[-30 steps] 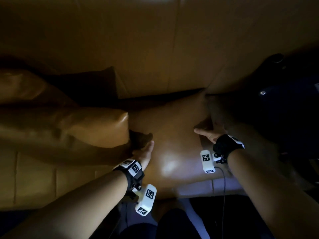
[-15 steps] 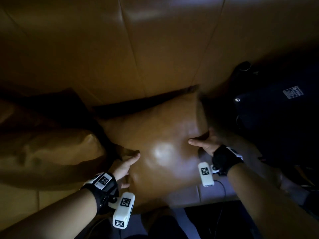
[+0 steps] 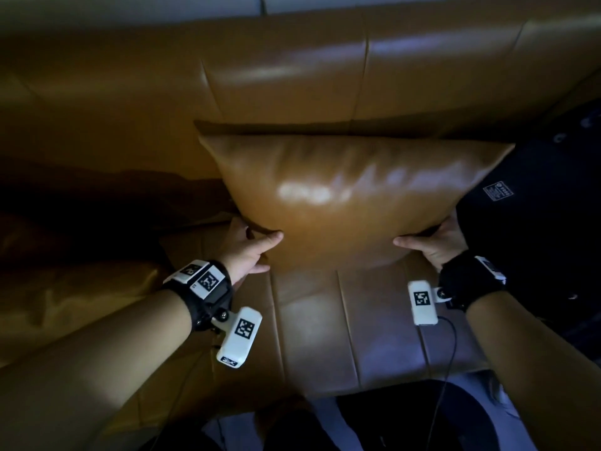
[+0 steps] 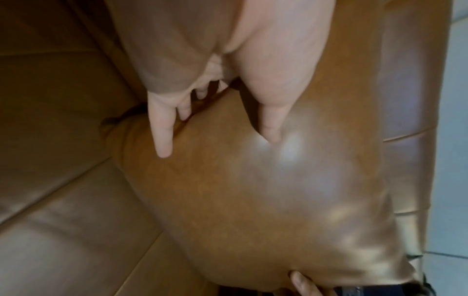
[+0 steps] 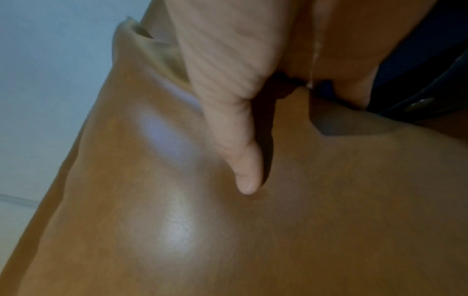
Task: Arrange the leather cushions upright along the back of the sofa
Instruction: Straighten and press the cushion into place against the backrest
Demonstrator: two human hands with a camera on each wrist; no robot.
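Observation:
A tan leather cushion [image 3: 341, 196] stands upright on the seat, its top edge leaning on the sofa back [image 3: 292, 66]. My left hand [image 3: 252, 247] grips its lower left side, thumb [image 4: 271, 128] on the front face and fingers [image 4: 162, 136] wrapped behind. My right hand [image 3: 429, 242] grips the lower right side, with the thumb [image 5: 243, 160] pressed into the front of the cushion [image 5: 228, 230] and the other fingers hidden behind it. A second tan cushion [image 3: 81, 288] lies slumped on the seat at the left.
A dark bag [image 3: 536, 206] with a small label sits on the sofa right of the held cushion. Bare seat panels [image 3: 341, 320] lie in front of the cushion. A pale wall shows above the sofa back.
The cushion went from lying flat on the seat to standing against the sofa back. Both hands shifted from its top face to gripping its lower sides.

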